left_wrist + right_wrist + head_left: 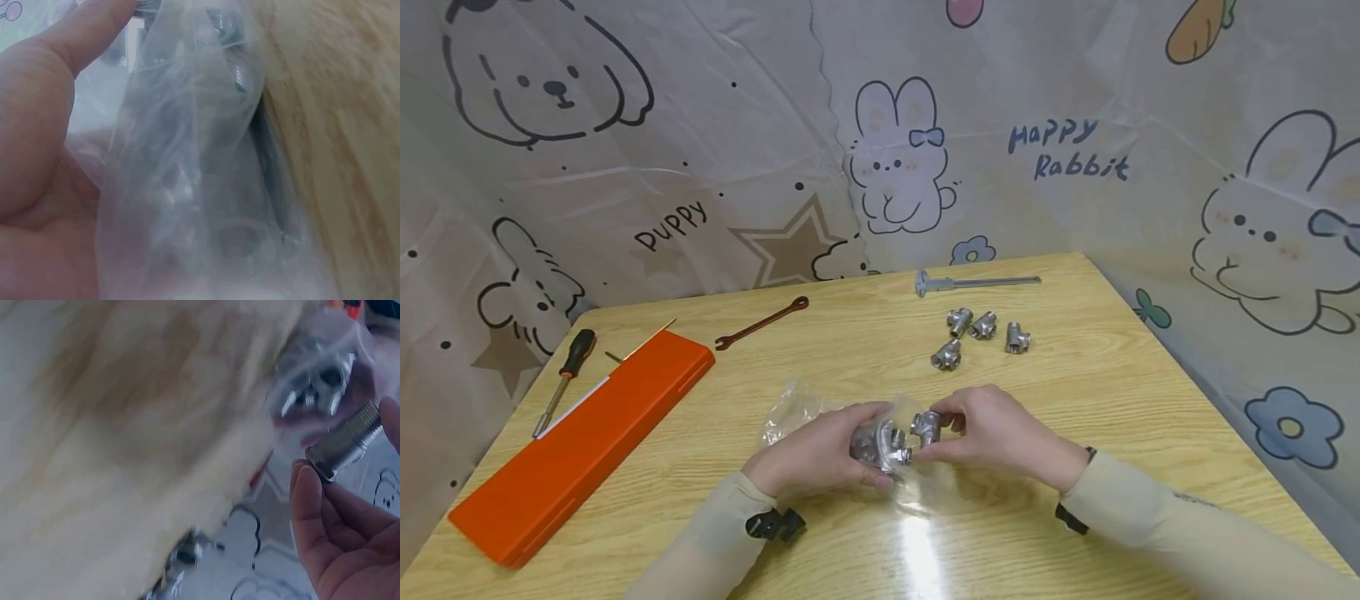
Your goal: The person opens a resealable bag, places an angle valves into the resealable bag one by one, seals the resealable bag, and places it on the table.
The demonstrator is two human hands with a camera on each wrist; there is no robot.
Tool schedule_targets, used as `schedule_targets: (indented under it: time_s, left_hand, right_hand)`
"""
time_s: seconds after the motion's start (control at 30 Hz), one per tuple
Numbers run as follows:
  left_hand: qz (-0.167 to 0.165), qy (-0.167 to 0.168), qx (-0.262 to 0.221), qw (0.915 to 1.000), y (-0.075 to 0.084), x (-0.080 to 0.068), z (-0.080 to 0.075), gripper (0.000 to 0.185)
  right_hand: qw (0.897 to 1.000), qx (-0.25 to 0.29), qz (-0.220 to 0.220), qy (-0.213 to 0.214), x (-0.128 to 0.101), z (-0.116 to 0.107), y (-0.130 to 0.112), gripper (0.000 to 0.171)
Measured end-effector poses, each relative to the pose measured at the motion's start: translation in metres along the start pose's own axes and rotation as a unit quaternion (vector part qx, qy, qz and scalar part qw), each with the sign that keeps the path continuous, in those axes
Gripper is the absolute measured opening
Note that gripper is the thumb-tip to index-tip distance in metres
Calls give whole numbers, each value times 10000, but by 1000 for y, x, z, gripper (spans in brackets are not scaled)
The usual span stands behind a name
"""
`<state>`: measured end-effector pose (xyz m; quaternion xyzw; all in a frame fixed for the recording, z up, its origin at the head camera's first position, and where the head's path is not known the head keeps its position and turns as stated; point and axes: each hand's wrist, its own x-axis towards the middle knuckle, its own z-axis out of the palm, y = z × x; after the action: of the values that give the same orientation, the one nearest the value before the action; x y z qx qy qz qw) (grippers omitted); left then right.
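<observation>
The clear plastic bag of metal fittings lies near the middle of the bench, toward its near edge, gripped by the left hand. In the left wrist view the thumb presses against the crinkled film of the bag, with grey threaded pieces showing dimly through it. The right hand pinches a silver tee fitting at the bag's mouth; the right wrist view, though blurred, shows the fitting held at the fingertips, its threaded end pointing away from the palm.

Four more tee fittings sit loose in a small cluster toward the far right part of the bench. Beyond them, at the far edge, lies a vernier caliper. A dark open-ended spanner rests near the far edge, left of centre. An orange flat case lies slantwise along the left side, and a screwdriver with a black handle lies just beside it at the left edge.
</observation>
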<state>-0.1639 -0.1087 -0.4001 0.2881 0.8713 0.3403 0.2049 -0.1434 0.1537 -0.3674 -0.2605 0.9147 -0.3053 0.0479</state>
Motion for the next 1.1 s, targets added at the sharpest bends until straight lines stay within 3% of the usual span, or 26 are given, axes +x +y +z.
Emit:
schedule_targets:
  time_s: [0.33,0.63,0.97,1.1]
  left_hand:
    - [149,-27,-196,9997,0,0,0,99]
    - [220,50,38,9997,-2,2,-2,106]
    - [191,-50,43,9998,0,2,-3,105]
    - [171,-53,116,9998,0,3,-3,103]
  right_hand:
    - [9992,207,-327,61,20,34,-18,29]
    - [9999,-118,80,-42,31,49,-25,36]
    - [9990,-435,-28,29,15,20,-25,52]
    - [9979,-598,-75,223,9,0,-16,45]
